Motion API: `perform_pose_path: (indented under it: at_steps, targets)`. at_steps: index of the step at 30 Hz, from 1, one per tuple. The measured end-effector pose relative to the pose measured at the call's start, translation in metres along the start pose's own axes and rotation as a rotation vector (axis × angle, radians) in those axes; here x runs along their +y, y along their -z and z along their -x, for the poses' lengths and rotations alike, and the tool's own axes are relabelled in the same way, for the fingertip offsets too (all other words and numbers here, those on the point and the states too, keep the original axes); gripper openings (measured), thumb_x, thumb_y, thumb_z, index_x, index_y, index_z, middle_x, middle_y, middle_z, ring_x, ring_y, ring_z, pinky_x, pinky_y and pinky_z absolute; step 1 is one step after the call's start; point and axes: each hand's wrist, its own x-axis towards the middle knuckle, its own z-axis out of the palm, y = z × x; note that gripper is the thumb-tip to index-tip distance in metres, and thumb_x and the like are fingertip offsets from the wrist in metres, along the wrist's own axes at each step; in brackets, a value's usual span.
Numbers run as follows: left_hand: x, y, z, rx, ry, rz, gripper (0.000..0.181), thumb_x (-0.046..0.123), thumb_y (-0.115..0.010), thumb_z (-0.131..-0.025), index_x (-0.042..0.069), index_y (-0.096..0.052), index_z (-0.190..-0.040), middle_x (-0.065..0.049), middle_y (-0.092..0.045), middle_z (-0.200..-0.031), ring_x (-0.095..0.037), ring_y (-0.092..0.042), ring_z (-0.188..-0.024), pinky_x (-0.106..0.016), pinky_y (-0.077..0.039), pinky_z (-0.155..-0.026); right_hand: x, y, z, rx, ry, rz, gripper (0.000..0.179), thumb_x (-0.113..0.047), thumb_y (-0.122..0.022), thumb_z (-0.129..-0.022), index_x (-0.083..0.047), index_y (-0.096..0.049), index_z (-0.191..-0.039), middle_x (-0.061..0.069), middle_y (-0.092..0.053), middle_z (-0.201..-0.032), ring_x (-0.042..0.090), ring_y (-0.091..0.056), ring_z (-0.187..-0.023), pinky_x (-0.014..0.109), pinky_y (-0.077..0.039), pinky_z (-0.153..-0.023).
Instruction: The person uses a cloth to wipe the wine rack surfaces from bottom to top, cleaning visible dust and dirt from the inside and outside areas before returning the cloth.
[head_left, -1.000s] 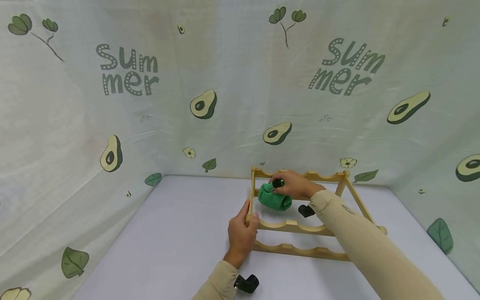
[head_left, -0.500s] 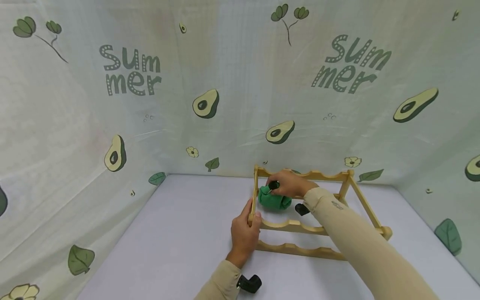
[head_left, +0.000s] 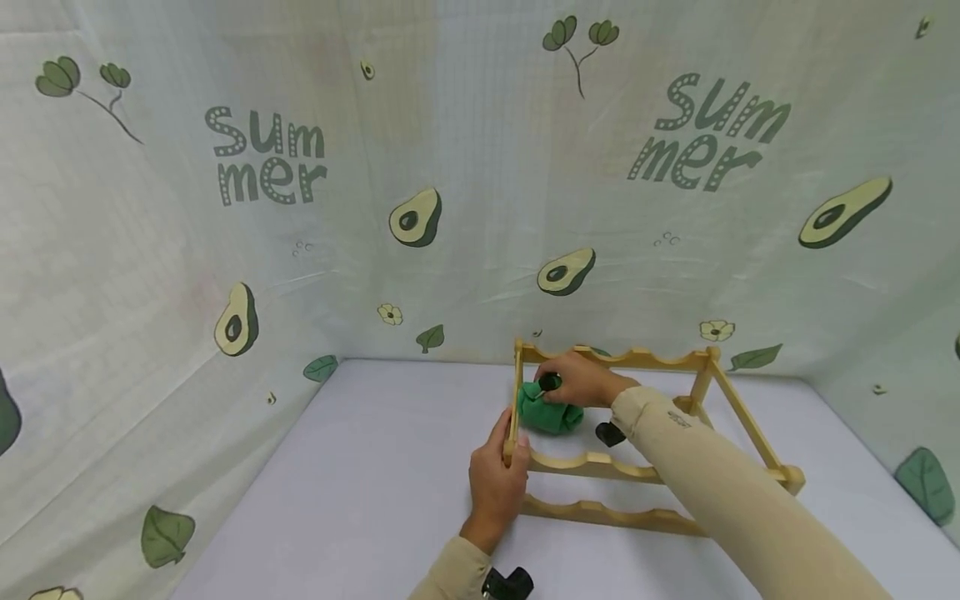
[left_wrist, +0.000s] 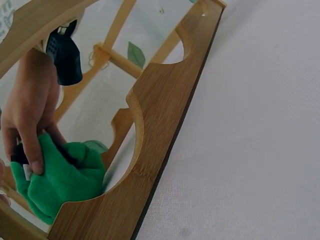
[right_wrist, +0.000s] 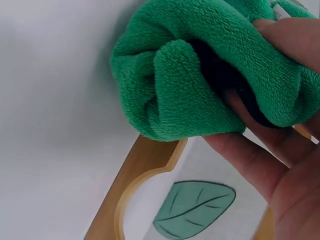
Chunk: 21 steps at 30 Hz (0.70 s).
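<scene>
My right hand (head_left: 585, 380) grips a bundled green terry towel (head_left: 553, 415) inside the left end of a wooden rack (head_left: 596, 464). In the right wrist view, fingers reach into a fold of the towel (right_wrist: 177, 90), where a dark band or lining shows. The left wrist view shows a small white tag by the fingers and the towel (left_wrist: 67, 182) close to a scalloped rail (left_wrist: 160, 110); whether they touch, I cannot tell. At the front left corner of the rack, my left hand (head_left: 497, 485) holds the frame, thumb on the near side.
The rack's slanted right end post (head_left: 746, 421) stands beyond my right forearm. A white tabletop (head_left: 360, 475) lies under everything. Behind it hangs a printed cloth (head_left: 480, 183). A black wrist camera (head_left: 510, 583) hangs below my left wrist.
Rack, towel and hands appear slightly farther right and lower, along with the whole background, as the head view shifts. Both holds look the same.
</scene>
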Motion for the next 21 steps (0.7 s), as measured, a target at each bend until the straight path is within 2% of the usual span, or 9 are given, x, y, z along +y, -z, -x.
perform_pose_path:
  at_steps: [9,11,12,13,15,16,18,19,21]
  targets:
    - [0.0022,-0.0062,0.0036,-0.001,-0.046,-0.018,0.046,0.021,-0.058,-0.098,0.003,-0.057,-0.140,0.006,-0.056,-0.063,0.001,-0.036,-0.051,-0.017,-0.031,-0.042,-0.0069,0.0052,-0.0013,-0.060,-0.062,0.072,0.022,-0.017,-0.077,-0.089,-0.014,-0.072,-0.110,-0.003,-0.069,-0.103,0.012,-0.062,-0.091,0.037,-0.054,-0.081]
    - [0.0021,-0.0059,0.0039,0.003,-0.063,-0.012,0.047,0.021,-0.058,-0.098,0.003,-0.056,-0.141,-0.003,-0.069,-0.077,0.002,-0.037,-0.053,-0.016,-0.032,-0.043,-0.0084,0.0045,-0.0019,-0.077,-0.067,0.101,0.022,-0.019,-0.078,-0.089,-0.014,-0.072,-0.110,-0.003,-0.069,-0.104,0.012,-0.062,-0.093,0.036,-0.054,-0.082]
    - [0.0019,-0.0058,0.0039,0.004,-0.074,-0.014,0.047,0.021,-0.058,-0.098,0.003,-0.054,-0.142,-0.007,-0.073,-0.088,0.003,-0.046,-0.058,-0.012,-0.036,-0.048,-0.0092,0.0038,-0.0020,-0.080,-0.072,0.113,0.023,-0.019,-0.078,-0.089,-0.015,-0.072,-0.111,-0.004,-0.069,-0.104,0.012,-0.062,-0.093,0.036,-0.054,-0.082]
    - [0.0014,-0.0056,0.0041,0.005,-0.088,-0.012,0.047,0.021,-0.058,-0.098,0.004,-0.054,-0.142,-0.008,-0.074,-0.090,0.004,-0.045,-0.057,-0.011,-0.036,-0.048,-0.0095,0.0032,-0.0022,-0.084,-0.078,0.126,0.024,-0.020,-0.079,-0.089,-0.015,-0.072,-0.111,-0.004,-0.069,-0.104,0.012,-0.062,-0.094,0.036,-0.054,-0.082]
    - [0.0004,-0.0049,0.0032,0.014,-0.128,-0.008,0.044,0.020,-0.059,-0.098,0.006,-0.057,-0.140,-0.014,-0.072,-0.112,0.006,-0.045,-0.058,-0.010,-0.037,-0.049,-0.0099,0.0021,-0.0030,-0.079,-0.079,0.142,0.025,-0.020,-0.079,-0.088,-0.015,-0.072,-0.111,-0.003,-0.069,-0.105,0.013,-0.063,-0.095,0.037,-0.054,-0.083]
    - [-0.0002,-0.0045,0.0024,0.018,-0.146,0.001,0.040,0.019,-0.060,-0.098,0.007,-0.060,-0.136,-0.012,-0.073,-0.109,0.007,-0.046,-0.057,-0.010,-0.037,-0.049,-0.0097,0.0014,-0.0039,-0.075,-0.078,0.152,0.024,-0.020,-0.080,-0.088,-0.015,-0.072,-0.111,-0.004,-0.069,-0.105,0.013,-0.063,-0.095,0.036,-0.054,-0.084]
    - [-0.0015,-0.0031,0.0000,0.027,-0.180,0.024,0.029,0.018,-0.062,-0.098,0.010,-0.067,-0.125,-0.006,-0.075,-0.086,0.009,-0.049,-0.054,-0.010,-0.038,-0.047,-0.0091,0.0008,-0.0059,-0.071,-0.063,0.170,0.023,-0.018,-0.080,-0.087,-0.014,-0.073,-0.109,-0.003,-0.070,-0.104,0.012,-0.064,-0.094,0.036,-0.054,-0.084]
    - [-0.0023,-0.0020,-0.0017,0.028,-0.194,0.042,0.024,0.017,-0.063,-0.097,0.011,-0.070,-0.119,-0.002,-0.071,-0.073,0.008,-0.041,-0.046,-0.013,-0.034,-0.042,-0.0090,0.0009,-0.0072,-0.073,-0.058,0.178,0.022,-0.017,-0.080,-0.087,-0.014,-0.073,-0.109,-0.003,-0.070,-0.103,0.012,-0.064,-0.093,0.036,-0.054,-0.084]
    - [-0.0039,-0.0007,-0.0039,0.019,-0.211,0.078,0.016,0.017,-0.065,-0.096,0.011,-0.072,-0.109,0.003,-0.064,-0.060,0.007,-0.047,-0.045,-0.014,-0.037,-0.041,-0.0092,0.0017,-0.0076,-0.078,-0.050,0.180,0.020,-0.014,-0.079,-0.087,-0.012,-0.074,-0.107,-0.003,-0.070,-0.101,0.011,-0.063,-0.089,0.036,-0.054,-0.083]
